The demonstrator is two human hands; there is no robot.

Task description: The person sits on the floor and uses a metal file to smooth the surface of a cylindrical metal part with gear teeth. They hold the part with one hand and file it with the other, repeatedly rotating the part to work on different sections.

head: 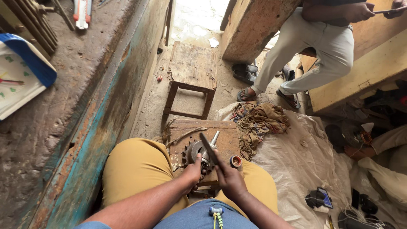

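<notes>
Here, a toothed sprocket on a steel shaft (199, 153) rests on a small wooden bench (224, 131) between the person's knees; the shaft's long axis runs from near the hands up and to the right, its bright tip pointing away from the body. The left hand (193, 171) reaches in from lower left, grip clenched on the sprocket's lower edge. The right hand (229, 178) comes from lower right, grip closed around a dark flat file (208, 147) angled up and left across the sprocket. A small roll of tape (235, 161) sits just beside the right hand.
</notes>
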